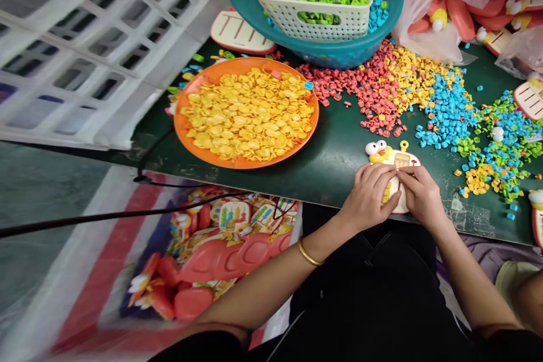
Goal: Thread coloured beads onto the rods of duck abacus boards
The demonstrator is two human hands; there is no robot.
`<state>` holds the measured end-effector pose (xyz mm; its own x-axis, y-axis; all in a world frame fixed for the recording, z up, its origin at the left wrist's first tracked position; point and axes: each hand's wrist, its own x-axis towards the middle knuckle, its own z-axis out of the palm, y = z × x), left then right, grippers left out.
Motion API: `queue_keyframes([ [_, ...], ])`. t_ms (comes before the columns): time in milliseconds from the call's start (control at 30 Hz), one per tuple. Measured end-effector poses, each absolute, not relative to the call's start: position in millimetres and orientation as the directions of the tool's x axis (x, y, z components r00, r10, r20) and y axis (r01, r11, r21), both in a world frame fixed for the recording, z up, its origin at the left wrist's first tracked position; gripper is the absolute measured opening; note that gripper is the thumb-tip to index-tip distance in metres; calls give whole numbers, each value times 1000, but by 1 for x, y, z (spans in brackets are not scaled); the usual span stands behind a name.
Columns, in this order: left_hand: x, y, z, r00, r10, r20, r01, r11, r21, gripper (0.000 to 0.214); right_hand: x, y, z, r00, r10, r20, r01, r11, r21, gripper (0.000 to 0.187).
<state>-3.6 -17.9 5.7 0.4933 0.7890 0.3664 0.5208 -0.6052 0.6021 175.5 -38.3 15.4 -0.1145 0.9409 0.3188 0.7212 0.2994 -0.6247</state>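
Note:
A cream toy board (pixel 412 156) with a bug-eyed, yellow duck-like head (pixel 378 150) lies on the green table near its front edge. My left hand (pixel 371 195) is curled over the board's left side, its fingertips at the middle of the board. My right hand (pixel 421 192) comes from the right, thumb and fingers pinched together at the same spot. What sits in that pinch is hidden or too small to name. Yellow pieces (pixel 386 192) show on the board by my left fingers. A small yellow loop (pixel 404 146) stands out at the top edge.
An orange plate (pixel 181 119) heaped with yellow pieces stands left. Behind it, a teal basin (pixel 237 0) carries a white basket (pixel 314 11) of green pieces. Loose red pieces (pixel 377 90) and blue pieces (pixel 452 104) spread rightward. A white crate (pixel 102 56) borders the left; a black cable (pixel 106 216) crosses below.

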Motion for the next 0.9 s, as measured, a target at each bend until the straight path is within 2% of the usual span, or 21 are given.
queue_keyframes([
  [67, -5, -17, 6, 490, 794, 358, 534, -599, 596, 40, 185, -21, 16, -66, 944, 324, 712, 272, -647, 28],
  [167, -4, -16, 8, 523, 777, 351, 575, -625, 528, 44, 209, 14, 18, 39, 941, 335, 791, 176, -586, 22],
  [267, -2, -16, 11, 572, 747, 339, 580, -660, 477, 44, 224, 28, 21, -1, 962, 274, 815, 160, -557, 20],
  [467, -3, -12, 11, 636, 682, 362, 508, -723, 469, 40, 209, 1, 23, 166, 979, 117, 592, -4, -806, 13],
  [567, -3, -7, 10, 706, 608, 363, 424, -774, 470, 43, 200, -8, 18, 233, 963, 137, 554, -15, -833, 11],
  [767, -4, -3, 7, 707, 584, 399, 356, -781, 513, 40, 191, -34, 23, 46, 963, 266, 738, 147, -658, 22],
  [900, -4, -6, 6, 674, 621, 400, 393, -760, 517, 40, 195, -34, 26, -120, 960, 254, 725, 260, -638, 28],
])
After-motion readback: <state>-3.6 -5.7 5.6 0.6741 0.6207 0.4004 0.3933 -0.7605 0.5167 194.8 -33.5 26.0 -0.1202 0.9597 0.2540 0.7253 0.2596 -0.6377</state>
